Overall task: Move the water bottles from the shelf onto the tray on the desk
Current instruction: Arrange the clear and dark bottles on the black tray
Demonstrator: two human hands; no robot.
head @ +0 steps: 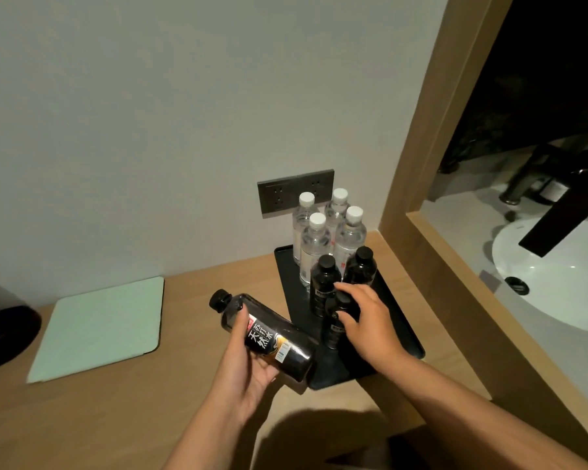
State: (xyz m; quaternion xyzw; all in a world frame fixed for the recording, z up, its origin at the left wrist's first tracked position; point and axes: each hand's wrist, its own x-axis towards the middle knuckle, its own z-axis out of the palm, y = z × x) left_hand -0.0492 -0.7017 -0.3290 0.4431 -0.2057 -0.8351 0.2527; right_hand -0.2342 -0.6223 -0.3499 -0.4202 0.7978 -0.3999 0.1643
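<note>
1. Head view, looking down: a wooden desk (pixel 123 412) runs along a pale wall (pixel 150 113), and both of the person's bare hands work over its right end.
2. A black tray (pixel 401 320) lies on the desk directly under the right hand, with its bare near corner just right of the left hand.
3. Beyond the right hand, at the far end of the tray, four clear water bottles (pixel 314 245) with white caps stand upright in a tight group.
4. Two black bottles (pixel 323 283) stand upright between that clear group and the right hand's fingers.
5. The left hand (pixel 252 364) is clamped around the lower half of a fourth black bottle (pixel 269 334), which is tilted with its cap pointing up and away to the left, above the desk just left of the tray.
6. The right hand (pixel 367 317) is wrapped over the top of a third black bottle (pixel 335 329) that stands on the tray; fingers curl around its cap and shoulder, so it appears to be setting this one down.
7. Judged step: placing the last dark bottles. The next move likely calls for the right hand to let go, and the left to stand its bottle upright on the bare near part of the tray without knocking its neighbours.
</note>
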